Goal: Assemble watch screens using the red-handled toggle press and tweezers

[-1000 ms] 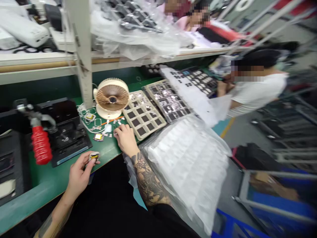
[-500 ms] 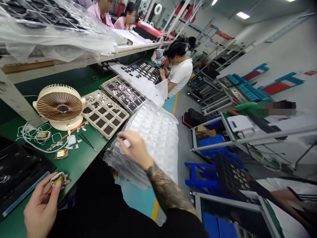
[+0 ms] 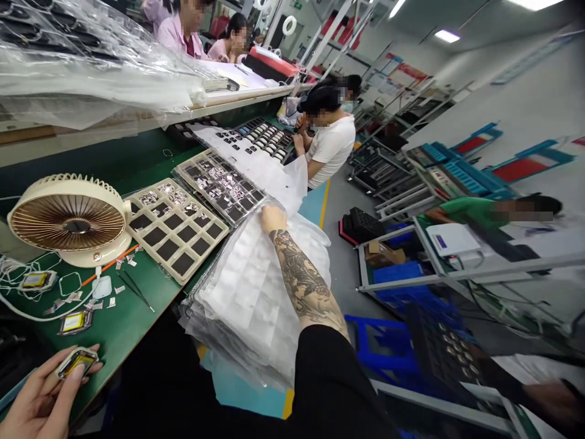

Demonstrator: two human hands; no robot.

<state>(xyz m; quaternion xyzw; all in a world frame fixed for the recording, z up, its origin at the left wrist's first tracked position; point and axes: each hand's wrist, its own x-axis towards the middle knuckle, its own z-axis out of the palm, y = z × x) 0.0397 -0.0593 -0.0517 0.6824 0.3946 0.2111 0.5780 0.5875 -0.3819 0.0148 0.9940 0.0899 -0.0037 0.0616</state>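
Note:
My left hand (image 3: 48,390), at the lower left by the bench edge, pinches a small watch-sized case (image 3: 75,363) with a yellow-edged battery inside. My right hand (image 3: 274,218) reaches far out, over the far end of a stack of white dimpled sheets (image 3: 247,292) and close to a compartment tray (image 3: 219,186). Its fingers point away and are hidden, so anything in them does not show. A similar case with a battery (image 3: 75,321) lies on the green bench (image 3: 132,317), beside dark tweezers (image 3: 136,291) and small scattered pieces.
A cream fan (image 3: 68,219) with a white cable stands at the left. Next to it lies a beige tray (image 3: 183,277) with dark-lined compartments. Plastic-covered parts fill the upper shelf (image 3: 91,85). A co-worker in a white shirt (image 3: 336,143) sits farther along the bench.
My right hand has moved forward from the near side of the white stack to its far end. The view has shifted; my left hand still holds the case, now lower left.

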